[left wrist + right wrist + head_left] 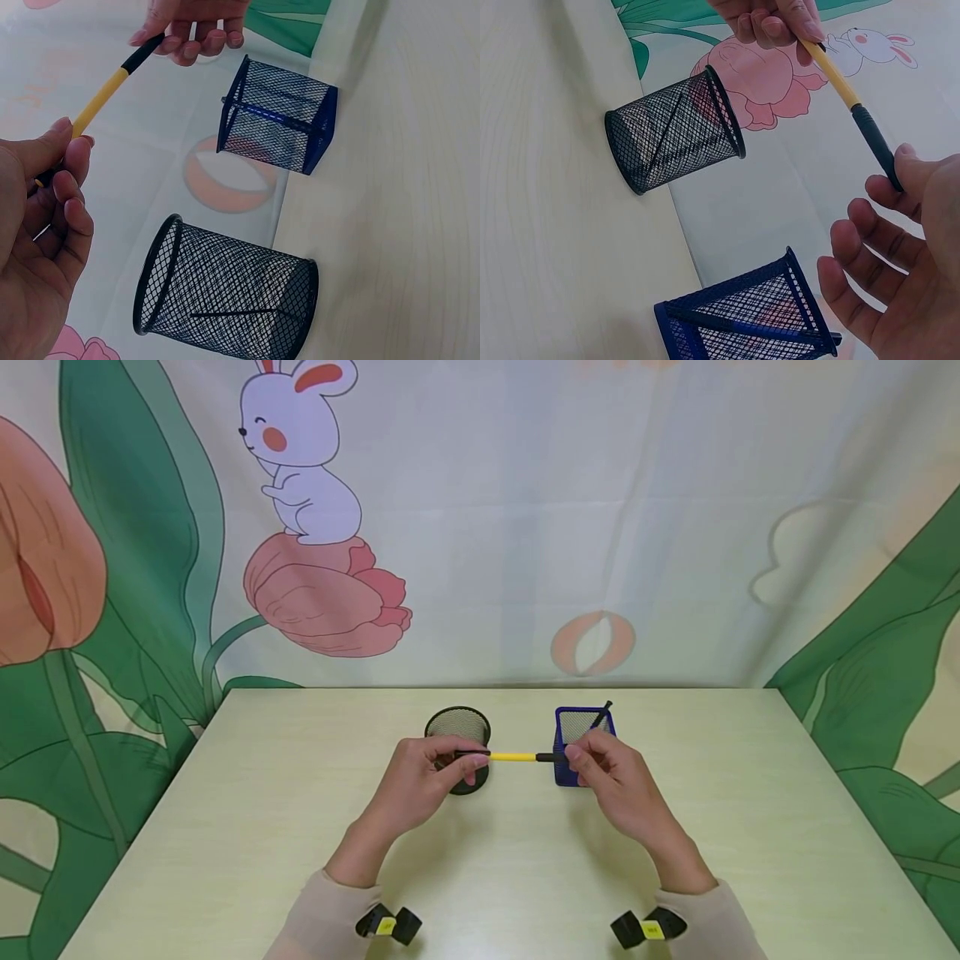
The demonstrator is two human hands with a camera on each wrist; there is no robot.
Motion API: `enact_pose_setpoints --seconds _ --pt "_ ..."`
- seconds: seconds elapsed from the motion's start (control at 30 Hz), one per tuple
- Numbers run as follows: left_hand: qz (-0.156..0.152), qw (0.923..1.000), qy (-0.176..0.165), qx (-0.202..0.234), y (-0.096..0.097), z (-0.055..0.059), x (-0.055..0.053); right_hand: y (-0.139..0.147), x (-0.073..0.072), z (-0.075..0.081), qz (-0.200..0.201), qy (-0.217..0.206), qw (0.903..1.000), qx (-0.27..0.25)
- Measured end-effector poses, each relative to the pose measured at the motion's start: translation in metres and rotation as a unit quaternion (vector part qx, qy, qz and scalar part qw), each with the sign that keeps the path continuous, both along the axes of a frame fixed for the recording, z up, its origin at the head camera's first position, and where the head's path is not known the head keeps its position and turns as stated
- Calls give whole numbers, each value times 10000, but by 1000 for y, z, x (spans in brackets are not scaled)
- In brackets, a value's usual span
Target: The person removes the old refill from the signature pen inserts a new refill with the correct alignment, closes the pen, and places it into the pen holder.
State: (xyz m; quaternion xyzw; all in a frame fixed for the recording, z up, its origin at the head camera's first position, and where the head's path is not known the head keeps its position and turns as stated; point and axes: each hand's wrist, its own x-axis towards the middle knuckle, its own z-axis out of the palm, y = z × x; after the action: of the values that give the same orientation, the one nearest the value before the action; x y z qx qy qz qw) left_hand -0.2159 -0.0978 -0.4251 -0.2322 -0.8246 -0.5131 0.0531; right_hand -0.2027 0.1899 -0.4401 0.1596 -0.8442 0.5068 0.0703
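Observation:
A yellow pen with black ends is held level between both hands, above the table. My left hand pinches one black end between thumb and fingers. At the other black end, the thumb and index finger of my right hand pinch the grip, and its remaining fingers are loosely bent. Behind the left hand stands a round black mesh pen holder, partly covered in the head view. A square blue mesh pen holder stands behind the right hand, with a dark blue pen leaning inside it.
Both holders stand upright toward the back of the pale wooden table, a gap between them. Past the table's back edge hangs a curtain printed with a rabbit and flowers. A dark line shows in the round holder; I cannot tell what it is.

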Motion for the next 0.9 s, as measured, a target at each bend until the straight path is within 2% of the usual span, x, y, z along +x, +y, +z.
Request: enact_pose_setpoints --seconds 0.9 --pt "58 10000 10 -20 -1 0 -1 -1 1 3 5 78 10000 31"
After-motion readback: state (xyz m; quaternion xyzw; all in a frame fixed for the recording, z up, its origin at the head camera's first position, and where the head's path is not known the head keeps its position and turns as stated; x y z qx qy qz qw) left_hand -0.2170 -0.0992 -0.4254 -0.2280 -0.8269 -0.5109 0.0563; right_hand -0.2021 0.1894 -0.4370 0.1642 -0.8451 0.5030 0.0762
